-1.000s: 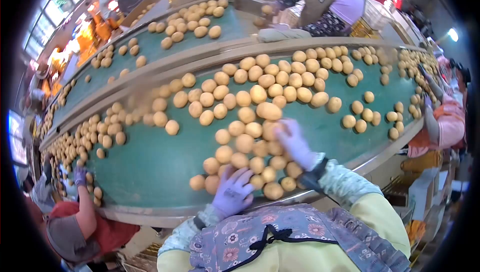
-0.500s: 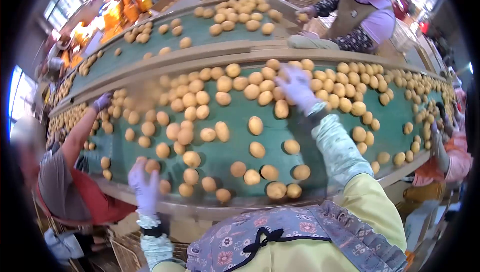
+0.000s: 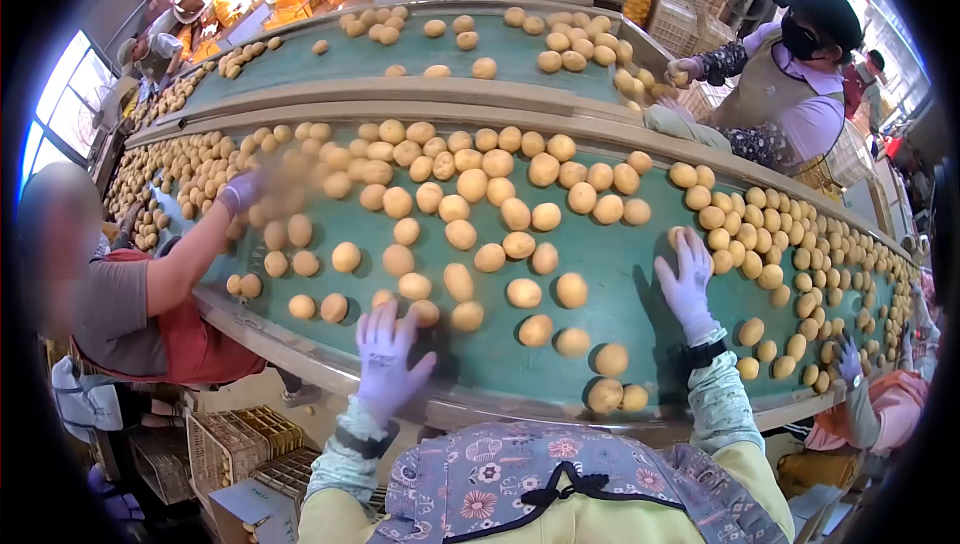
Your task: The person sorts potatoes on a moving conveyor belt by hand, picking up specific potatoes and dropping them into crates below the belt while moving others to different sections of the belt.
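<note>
Round, pale-brown potatoes [image 3: 523,293] lie loose on a green conveyor belt [image 3: 500,364]. My left hand [image 3: 388,362], in a thin lavender glove, is over the near edge of the belt with fingers spread. Its fingertips are at a few potatoes [image 3: 425,314]; whether they touch cannot be told. My right hand [image 3: 688,289], gloved the same way, reaches over the belt, fingers stretched out. A potato [image 3: 676,237] shows at its fingertips, not enclosed by the hand. Nearer the edge, between my hands, is a larger potato [image 3: 605,395].
A person in a red apron [image 3: 215,339] reaches over the belt at left. Across it, a masked person [image 3: 790,94] works at a second belt [image 3: 350,62], beyond a raised divider [image 3: 400,99]. More hands work at far right. Crates [image 3: 240,444] stand at lower left.
My right hand has drawn back from the far-side potatoes toward me. My left hand has moved inward over the belt's near edge. The view has shifted, and the potatoes' arrangement differs.
</note>
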The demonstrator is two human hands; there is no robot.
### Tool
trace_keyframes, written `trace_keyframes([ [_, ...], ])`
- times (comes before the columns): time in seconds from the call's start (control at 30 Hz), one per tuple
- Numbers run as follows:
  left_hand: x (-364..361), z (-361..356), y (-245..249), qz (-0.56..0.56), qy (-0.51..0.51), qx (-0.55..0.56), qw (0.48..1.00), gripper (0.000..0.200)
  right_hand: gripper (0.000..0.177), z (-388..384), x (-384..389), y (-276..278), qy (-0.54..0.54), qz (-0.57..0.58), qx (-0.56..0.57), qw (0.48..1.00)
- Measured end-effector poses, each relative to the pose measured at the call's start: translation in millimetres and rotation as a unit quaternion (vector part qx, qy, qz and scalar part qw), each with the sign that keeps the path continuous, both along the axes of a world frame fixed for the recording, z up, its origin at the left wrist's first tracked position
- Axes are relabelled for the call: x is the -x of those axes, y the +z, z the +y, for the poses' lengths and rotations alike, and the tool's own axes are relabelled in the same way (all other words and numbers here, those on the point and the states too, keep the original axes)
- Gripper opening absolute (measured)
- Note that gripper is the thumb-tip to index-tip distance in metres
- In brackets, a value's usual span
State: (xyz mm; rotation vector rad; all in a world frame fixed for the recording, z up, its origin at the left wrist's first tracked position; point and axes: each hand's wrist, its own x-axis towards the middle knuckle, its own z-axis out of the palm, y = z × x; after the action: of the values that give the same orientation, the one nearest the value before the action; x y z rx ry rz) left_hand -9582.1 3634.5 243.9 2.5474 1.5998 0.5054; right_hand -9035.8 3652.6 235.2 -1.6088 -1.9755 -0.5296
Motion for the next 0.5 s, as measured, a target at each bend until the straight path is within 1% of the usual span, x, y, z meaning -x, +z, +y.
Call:
trace_keyframes([
  [0.03, 8.9, -2.0, -6.3, -0.001, 0.003, -0.004, 1.000, 0.092, 0.070, 5.5, -2.7, -33.7, -0.030, -0.066, -0.029, 0.997],
  [0.07, 16.8, -4.1, -13.6, -0.041, 0.025, -0.015, 0.999, 0.092, 0.074, 8.4, 24.8, -60.0, -0.003, 0.010, 0.062, 0.998],
  [0.1, 23.0, -11.1, -20.4, -0.080, 0.046, -0.022, 0.996, 0.092, 0.079, 9.2, 64.8, -76.9, 0.023, 0.086, 0.157, 0.984],
  [0.13, 21.3, -16.1, -26.9, -0.112, 0.053, -0.023, 0.992, 0.088, 0.079, 16.1, 106.7, -72.5, 0.088, 0.146, 0.163, 0.972],
  [0.17, 14.5, -17.3, -9.5, -0.068, 0.063, -0.010, 0.996, 0.085, 0.079, 24.3, 152.4, -60.6, 0.150, 0.206, 0.165, 0.953],
  [0.23, 26.0, -10.3, -17.8, -0.083, 0.058, -0.078, 0.992, 0.082, 0.075, 58.3, 228.6, -26.8, 0.302, 0.229, 0.163, 0.911],
  [0.27, 34.2, -7.3, -24.1, -0.085, 0.057, -0.078, 0.992, 0.082, 0.070, 86.8, 258.9, -16.1, 0.347, 0.173, 0.099, 0.916],
  [0.3, 43.1, -4.1, -31.3, -0.133, 0.098, -0.075, 0.983, 0.078, 0.065, 121.8, 283.1, -5.3, 0.391, 0.117, 0.035, 0.912],
  [0.33, 52.6, -1.6, -35.5, -0.180, 0.140, -0.072, 0.971, 0.074, 0.058, 161.4, 304.1, -3.4, 0.353, 0.089, 0.004, 0.931],
  [0.37, 61.8, 2.0, -36.1, -0.179, 0.144, -0.072, 0.970, 0.074, 0.051, 206.7, 319.5, -8.0, 0.315, 0.061, -0.028, 0.947],
  [0.43, 77.9, 7.0, -35.4, -0.174, 0.140, -0.062, 0.973, 0.069, 0.050, 304.9, 336.2, -23.9, 0.188, 0.043, 0.074, 0.978],
  [0.47, 83.1, 11.2, -31.4, -0.174, 0.137, -0.069, 0.973, 0.064, 0.047, 338.5, 346.0, -11.7, 0.113, 0.024, 0.187, 0.976],
  [0.5, 92.4, 14.6, -31.9, -0.174, 0.141, -0.069, 0.972, 0.064, 0.046, 357.8, 355.6, -3.4, 0.033, 0.004, 0.297, 0.954],
])
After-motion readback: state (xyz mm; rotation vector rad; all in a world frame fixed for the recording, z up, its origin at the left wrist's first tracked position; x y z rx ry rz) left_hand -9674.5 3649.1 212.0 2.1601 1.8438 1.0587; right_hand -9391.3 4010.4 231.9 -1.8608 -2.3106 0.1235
